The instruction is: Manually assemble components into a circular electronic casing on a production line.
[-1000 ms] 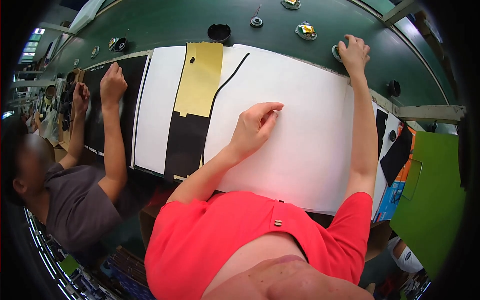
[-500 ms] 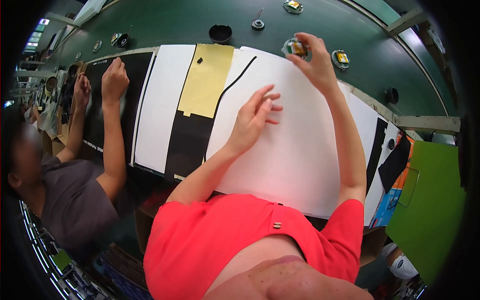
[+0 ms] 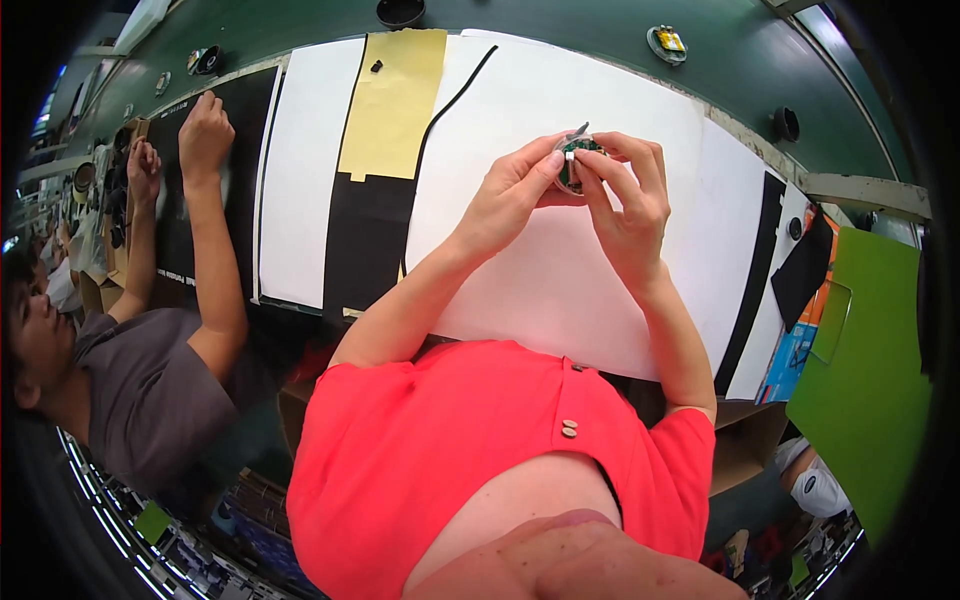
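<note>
Small round electronic unit w/ clear rim & green circuit board (image 3: 572,168) is btwn both hands, held up over the large smooth white sheet (image 3: 560,270) nr the middle of the view. Left hand (image 3: 515,195) has its fingers closed round the unit's left side, prob. to steady it & leave the board face free. Right hand (image 3: 632,200) has thumb & fingertips closed in on the board's right side; can't tell if they pinch one small part or just the edge. Board tipped toward the wearer, prob. so it can be seen. White sheet prob. there as a clean, bright backing. Around: dark-green worktop (image 3: 560,25) beyond, w/ a second round unit, yellow-topped (image 3: 667,44), & a black round plastic cup (image 3: 786,124) farther right. Left of the hands: thin black cord-like line (image 3: 455,98), yellow paper strip (image 3: 395,110) w/ a tiny black piece (image 3: 376,66) on it, matte black strip (image 3: 370,230) below. Co-worker's hand (image 3: 206,135) well apart, far left. Nothing seen blocking the hands, but the right fingers hide part of the board.
</note>
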A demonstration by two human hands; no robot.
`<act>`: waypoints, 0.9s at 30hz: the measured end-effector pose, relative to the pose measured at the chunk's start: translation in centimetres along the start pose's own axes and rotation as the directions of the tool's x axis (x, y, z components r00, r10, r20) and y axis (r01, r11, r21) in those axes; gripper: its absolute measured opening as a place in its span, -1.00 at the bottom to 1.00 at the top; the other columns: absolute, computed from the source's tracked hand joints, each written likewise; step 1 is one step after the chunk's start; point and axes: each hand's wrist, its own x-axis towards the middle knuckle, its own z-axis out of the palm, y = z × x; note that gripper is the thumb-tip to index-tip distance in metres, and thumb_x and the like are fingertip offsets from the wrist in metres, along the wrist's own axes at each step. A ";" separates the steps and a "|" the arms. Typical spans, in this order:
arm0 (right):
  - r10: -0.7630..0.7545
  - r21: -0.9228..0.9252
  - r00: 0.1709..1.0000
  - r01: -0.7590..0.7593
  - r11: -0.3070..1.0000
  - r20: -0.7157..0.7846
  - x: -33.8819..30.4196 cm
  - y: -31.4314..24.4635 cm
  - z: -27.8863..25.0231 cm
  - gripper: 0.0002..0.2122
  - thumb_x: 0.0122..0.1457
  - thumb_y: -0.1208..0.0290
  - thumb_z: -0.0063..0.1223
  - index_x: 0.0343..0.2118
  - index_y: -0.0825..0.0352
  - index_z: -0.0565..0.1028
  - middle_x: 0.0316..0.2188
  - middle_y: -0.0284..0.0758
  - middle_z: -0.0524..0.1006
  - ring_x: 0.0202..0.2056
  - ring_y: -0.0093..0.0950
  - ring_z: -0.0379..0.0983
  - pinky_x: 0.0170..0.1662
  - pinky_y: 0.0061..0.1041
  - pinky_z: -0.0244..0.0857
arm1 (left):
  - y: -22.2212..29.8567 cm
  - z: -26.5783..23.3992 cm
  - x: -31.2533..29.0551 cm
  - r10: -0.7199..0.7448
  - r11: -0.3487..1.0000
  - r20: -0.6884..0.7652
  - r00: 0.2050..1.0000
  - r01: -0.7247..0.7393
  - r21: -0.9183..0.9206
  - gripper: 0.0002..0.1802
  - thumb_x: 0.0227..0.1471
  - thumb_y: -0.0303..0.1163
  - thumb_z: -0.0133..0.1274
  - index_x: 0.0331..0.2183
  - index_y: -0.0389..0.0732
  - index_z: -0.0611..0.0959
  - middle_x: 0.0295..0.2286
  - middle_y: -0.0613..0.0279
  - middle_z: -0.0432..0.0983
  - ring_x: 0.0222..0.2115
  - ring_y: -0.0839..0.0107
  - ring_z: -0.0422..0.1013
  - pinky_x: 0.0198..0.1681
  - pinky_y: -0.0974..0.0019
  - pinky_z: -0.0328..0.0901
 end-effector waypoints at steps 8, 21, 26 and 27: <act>-0.153 -0.070 0.988 0.152 0.986 -0.011 -0.5 1.6 0.5 -0.79 -0.05 0.71 0.28 -0.32 0.37 0.58 -0.29 -0.31 0.54 -0.35 -0.38 0.43 -0.43 -0.45 0.38 | 0.4 -0.6 0.3 -0.026 0.982 0.016 1.000 0.023 0.185 -0.51 0.41 -0.27 -0.20 0.24 -0.31 0.38 -0.15 0.20 0.56 -0.14 0.43 0.52 -0.15 0.31 0.50; 0.507 0.561 0.709 -0.702 0.439 0.491 -0.9 0.0 -1.8 -0.93 0.31 0.55 0.10 -0.20 0.41 0.51 -0.36 -0.41 0.60 -0.47 -0.76 0.35 -0.47 -0.74 0.23 | 0.6 -1.0 -0.1 0.112 0.859 -0.129 0.985 -0.031 0.511 -0.61 0.35 -0.30 -0.04 0.12 -0.25 0.57 -0.46 0.29 0.64 -0.52 0.62 0.47 -0.49 0.53 0.34; 0.350 0.352 0.812 -0.534 0.769 0.466 -0.6 -0.6 -1.7 -0.94 0.27 0.62 0.08 -0.25 0.42 0.45 -0.37 -0.38 0.44 -0.41 -0.63 0.37 -0.42 -0.59 0.27 | 0.6 -1.5 -0.2 0.250 0.694 -0.091 0.964 -0.112 0.712 -0.64 0.30 -0.37 0.03 0.09 -0.18 0.61 -0.51 0.27 0.64 -0.53 0.61 0.47 -0.46 0.49 0.37; 0.352 0.353 0.810 -0.537 0.766 0.469 -0.4 -0.7 -1.8 -0.94 0.27 0.62 0.08 -0.25 0.42 0.45 -0.37 -0.38 0.44 -0.41 -0.63 0.37 -0.42 -0.59 0.27 | 0.6 -1.6 -0.1 0.264 0.664 -0.077 0.962 -0.123 0.737 -0.65 0.29 -0.39 0.04 0.08 -0.17 0.62 -0.50 0.25 0.65 -0.52 0.59 0.50 -0.44 0.48 0.39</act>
